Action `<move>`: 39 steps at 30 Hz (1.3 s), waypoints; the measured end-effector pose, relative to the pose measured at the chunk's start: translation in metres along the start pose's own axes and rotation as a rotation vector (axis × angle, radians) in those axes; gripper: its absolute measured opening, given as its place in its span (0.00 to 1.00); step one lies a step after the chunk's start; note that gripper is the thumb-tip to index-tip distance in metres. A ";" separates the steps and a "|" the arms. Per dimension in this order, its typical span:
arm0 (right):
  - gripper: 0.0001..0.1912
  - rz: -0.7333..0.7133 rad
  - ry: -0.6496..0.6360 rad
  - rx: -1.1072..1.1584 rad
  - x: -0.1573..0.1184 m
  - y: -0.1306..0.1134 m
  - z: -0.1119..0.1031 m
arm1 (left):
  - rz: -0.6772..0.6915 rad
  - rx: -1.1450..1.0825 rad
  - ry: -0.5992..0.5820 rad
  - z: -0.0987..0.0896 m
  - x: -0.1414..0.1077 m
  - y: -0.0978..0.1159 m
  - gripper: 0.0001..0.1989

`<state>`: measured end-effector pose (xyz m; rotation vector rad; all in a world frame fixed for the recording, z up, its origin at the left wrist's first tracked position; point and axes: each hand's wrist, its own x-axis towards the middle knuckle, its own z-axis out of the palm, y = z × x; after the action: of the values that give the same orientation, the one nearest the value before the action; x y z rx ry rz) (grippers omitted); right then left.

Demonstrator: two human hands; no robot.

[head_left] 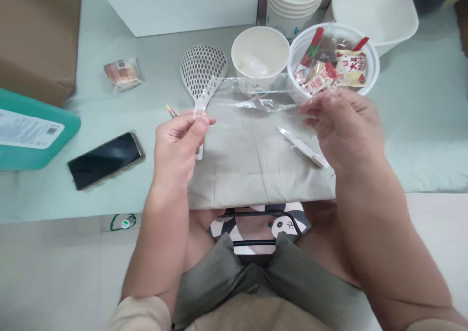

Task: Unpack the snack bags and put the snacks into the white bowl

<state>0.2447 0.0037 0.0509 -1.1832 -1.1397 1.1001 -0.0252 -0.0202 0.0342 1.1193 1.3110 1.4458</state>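
A strip of clear plastic film [252, 99] is stretched between my two hands above the table. My left hand [177, 146] pinches one end between thumb and fingers. The other end is in the closed fingers of my right hand [347, 126]. Behind my left hand lies a grey perforated skimmer [204, 72], its handle partly hidden. A pen-like thing with a coloured tip [170, 110] shows beside that hand. Beyond the film stands a paper cup [243, 50] with something translucent inside. Left of my right wrist lies a slim white tool [303, 148], perhaps a utility knife.
A white bowl [373, 72] holds wrapped snacks [351, 68]. Behind it are stacked paper cups [288, 16] and a white tub [398, 19]. To the left are a phone [106, 160], a packaged snack [122, 73], a green container [36, 150] and a brown box [36, 38].
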 end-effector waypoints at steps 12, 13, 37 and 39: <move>0.16 0.337 -0.093 -0.031 -0.001 -0.005 0.001 | -0.078 -0.142 0.021 0.008 -0.004 0.008 0.28; 0.16 0.346 -0.095 -0.019 -0.001 -0.005 0.002 | -0.083 -0.121 0.033 0.008 -0.005 0.009 0.27; 0.30 0.049 -0.267 -0.079 0.002 0.015 -0.004 | 0.149 0.271 -0.025 -0.007 -0.001 0.002 0.27; 0.33 0.071 -0.328 -0.090 0.002 0.018 -0.004 | 0.113 0.301 -0.052 -0.008 0.000 -0.001 0.29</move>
<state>0.2488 0.0061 0.0333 -1.1461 -1.4189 1.3442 -0.0333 -0.0222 0.0329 1.4376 1.4822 1.3175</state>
